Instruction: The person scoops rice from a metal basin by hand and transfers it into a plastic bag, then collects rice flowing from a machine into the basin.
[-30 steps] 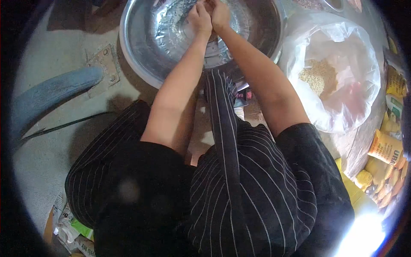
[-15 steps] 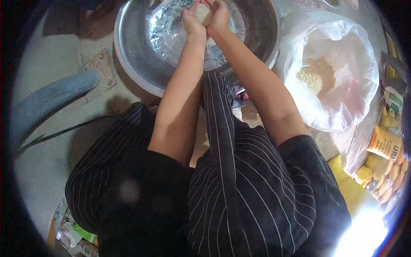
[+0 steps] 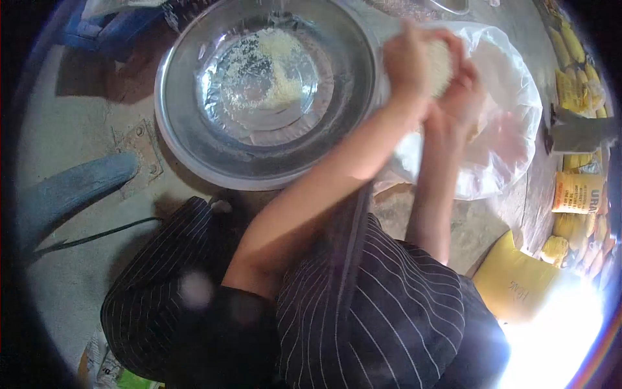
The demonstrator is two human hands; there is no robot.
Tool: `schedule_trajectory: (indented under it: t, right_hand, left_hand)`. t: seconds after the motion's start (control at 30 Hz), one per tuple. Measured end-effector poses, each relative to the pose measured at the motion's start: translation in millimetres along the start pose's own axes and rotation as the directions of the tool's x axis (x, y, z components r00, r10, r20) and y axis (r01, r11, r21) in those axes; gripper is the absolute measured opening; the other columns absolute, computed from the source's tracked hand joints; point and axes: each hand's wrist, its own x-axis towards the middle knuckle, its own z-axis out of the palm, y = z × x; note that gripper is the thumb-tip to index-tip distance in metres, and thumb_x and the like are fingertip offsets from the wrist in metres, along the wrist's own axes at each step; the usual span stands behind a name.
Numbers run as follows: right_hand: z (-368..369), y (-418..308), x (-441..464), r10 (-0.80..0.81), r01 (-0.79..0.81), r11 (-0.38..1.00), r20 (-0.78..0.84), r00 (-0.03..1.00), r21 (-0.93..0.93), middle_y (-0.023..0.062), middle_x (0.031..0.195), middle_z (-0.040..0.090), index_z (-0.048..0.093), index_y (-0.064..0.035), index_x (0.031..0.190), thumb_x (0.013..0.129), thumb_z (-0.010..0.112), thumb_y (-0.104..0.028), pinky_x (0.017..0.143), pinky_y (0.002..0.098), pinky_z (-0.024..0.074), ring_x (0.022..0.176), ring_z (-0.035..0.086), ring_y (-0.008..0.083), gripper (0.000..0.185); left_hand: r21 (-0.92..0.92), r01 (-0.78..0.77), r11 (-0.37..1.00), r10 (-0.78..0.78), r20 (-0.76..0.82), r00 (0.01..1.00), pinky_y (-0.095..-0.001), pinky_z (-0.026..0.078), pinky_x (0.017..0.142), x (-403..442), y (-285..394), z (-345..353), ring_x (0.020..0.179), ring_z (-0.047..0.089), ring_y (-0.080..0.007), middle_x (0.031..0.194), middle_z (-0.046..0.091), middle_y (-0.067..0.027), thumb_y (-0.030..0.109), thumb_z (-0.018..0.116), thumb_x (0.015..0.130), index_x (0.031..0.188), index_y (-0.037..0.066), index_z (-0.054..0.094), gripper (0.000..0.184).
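My left hand (image 3: pixel 407 68) and my right hand (image 3: pixel 461 91) are cupped together over the left side of a clear plastic bag (image 3: pixel 521 84). Between them they hold a heap of pale rice grains (image 3: pixel 440 68). Both hands are somewhat blurred by motion. To their left stands a wide metal basin (image 3: pixel 170 133), its rim close to my left forearm. A thin scatter of rice (image 3: pixel 280 74) lies on the basin's bottom. My hands and forearms hide part of the bag and what it holds.
A grey-blue curved pipe-like piece (image 3: pixel 84 178) rests on the concrete floor at left, near a rusty metal plate (image 3: pixel 146 152). Yellow packets (image 3: pixel 576 191) line the right side. A yellow sack (image 3: pixel 512 279) lies at lower right by a bright glare.
Both cupped hands have moved right, from above the basin to above the plastic bag, carrying the rice. The view has shifted a little, and the basin's bottom now shows.
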Motion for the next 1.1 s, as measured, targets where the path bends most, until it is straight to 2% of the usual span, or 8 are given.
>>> schedule_trajectory:
  t: [0.27,0.33,0.43,0.57,0.67,0.83,0.93,1.1]
  right_hand:
    - [-107.5,-106.1,29.6,-0.176,0.051,0.753,-0.126,0.976,-0.656,0.0165,0.118,0.054,0.053,0.0085,0.113,0.08,0.048,-0.02,0.098,0.0371,0.0331,0.112,0.048,0.0249,0.044]
    - [-112.1,-112.2,16.1,-0.314,-0.037,0.141,-0.08,0.946,-0.989,0.0144,0.113,0.058,0.055,0.004,0.114,0.08,0.051,-0.017,0.091,0.032,0.039,0.105,0.054,0.022,0.04]
    - [-124.7,-112.9,12.5,-0.33,0.003,-0.208,0.074,0.941,-0.978,0.0125,0.103,0.064,0.06,-0.0021,0.111,0.08,0.052,-0.013,0.083,0.0287,0.0441,0.095,0.06,0.0216,0.033]
    - [-124.3,-92.8,16.6,-0.317,0.05,-0.226,0.122,0.941,-0.973,0.0106,0.095,0.066,0.062,-0.0045,0.108,0.078,0.053,-0.007,0.078,0.0284,0.047,0.087,0.063,0.0232,0.032]
    - [-157.0,-80.0,19.3,0.188,0.554,-0.723,0.654,0.733,-0.413,0.0117,0.093,0.066,0.063,-0.0025,0.104,0.077,0.056,-0.006,0.08,0.0314,0.0468,0.09,0.062,0.0239,0.027]
    - [-77.0,-70.3,-0.7,-0.215,0.209,-0.155,0.24,0.947,-0.965,0.0126,0.089,0.066,0.06,0.0049,0.099,0.086,0.053,-0.01,0.074,0.0258,0.0486,0.082,0.064,0.0171,0.021]
    - [-52.5,-58.6,-2.0,-0.474,0.437,0.061,0.36,0.804,-0.897,0.0126,0.088,0.066,0.062,0.0052,0.094,0.089,0.052,-0.013,0.073,0.0248,0.0482,0.083,0.065,0.0173,0.022]
    - [3.7,-6.2,-44.1,-0.202,0.461,0.3,0.417,0.886,-0.835,0.0094,0.082,0.066,0.063,0.0042,0.091,0.089,0.053,-0.014,0.073,0.0256,0.0475,0.078,0.062,0.0132,0.021]
  left_hand:
    - [0.538,0.11,0.836,-0.402,0.465,0.789,-0.0305,0.041,0.087,3.6,-65.7,9.4,0.1,0.054,-0.0221,0.109,0.056,-0.0162,0.035,0.037,0.092,0.107,-0.003,0.056,0.046]
    - [0.699,0.013,0.715,-0.448,0.443,0.777,-0.0308,0.04,0.091,16.0,-53.1,-13.5,0.107,0.052,-0.0223,0.117,0.053,-0.018,0.036,0.037,0.092,0.114,-0.003,0.054,0.048]
    - [0.517,0.283,0.808,-0.526,0.418,0.741,-0.0313,0.042,0.092,25.9,-28.2,-34.9,0.11,0.052,-0.0225,0.119,0.053,-0.0191,0.026,0.044,0.091,0.117,-0.004,0.052,0.041]
    - [0.628,0.005,0.779,-0.425,0.521,0.74,-0.0278,0.048,0.084,23.2,-19.5,-47.2,0.099,0.059,-0.0204,0.112,0.058,-0.0172,0.006,0.054,0.083,0.114,-0.007,0.052,0.033]
    - [0.631,-0.049,0.774,-0.4,0.548,0.735,-0.0287,0.048,0.082,6.2,-25.4,-45.2,0.094,0.061,-0.0251,0.107,0.06,-0.0195,0.007,0.059,0.08,0.112,-0.004,0.056,0.033]
    - [0.591,-0.655,0.47,-0.172,0.79,0.589,-0.0333,0.041,0.09,-24.2,-28.5,-44.9,0.1,0.058,-0.0316,0.101,0.061,-0.0224,0.035,0.051,0.086,0.097,0.001,0.066,0.039]
    - [0.727,-0.254,0.638,-0.413,0.602,0.683,-0.033,0.039,0.094,-21.8,1.9,-43.5,0.103,0.057,-0.0285,0.103,0.062,-0.0201,0.042,0.036,0.091,0.096,0.002,0.067,0.051]
    - [0.622,-0.398,0.675,0.028,0.516,0.856,-0.0319,0.045,0.088,20.0,46.5,-108.0,0.089,0.062,-0.0228,0.096,0.065,-0.0151,0.032,0.027,0.094,0.09,-0.002,0.066,0.052]
